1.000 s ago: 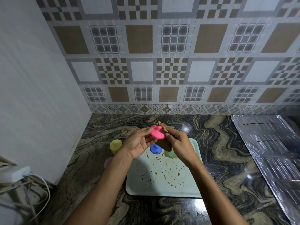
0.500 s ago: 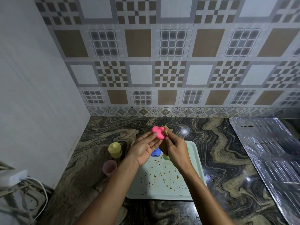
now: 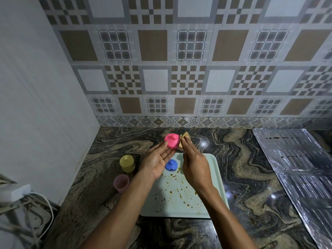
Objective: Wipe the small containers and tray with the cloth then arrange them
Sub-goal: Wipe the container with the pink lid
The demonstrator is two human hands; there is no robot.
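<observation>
Pink container (image 3: 172,140) is held in the air above the far edge of the tray (image 3: 217,178). Over the last second it has been turned: its knob now faces up toward the camera. Left hand (image 3: 158,159) lies palm-up, fingers straight and spread flat under it, thumb at its side. Right hand (image 3: 195,166) pinches the cloth (image 3: 184,139), pressed to the container's right side.

Judgement: wiping of this piece is working round its body and is not finished.

Blue container (image 3: 171,165) stands on the tray, spotted. The tray is stained with brown flecks, unwiped. Yellow container (image 3: 127,163) and pale pink cup (image 3: 121,183) stand left of the tray.
</observation>
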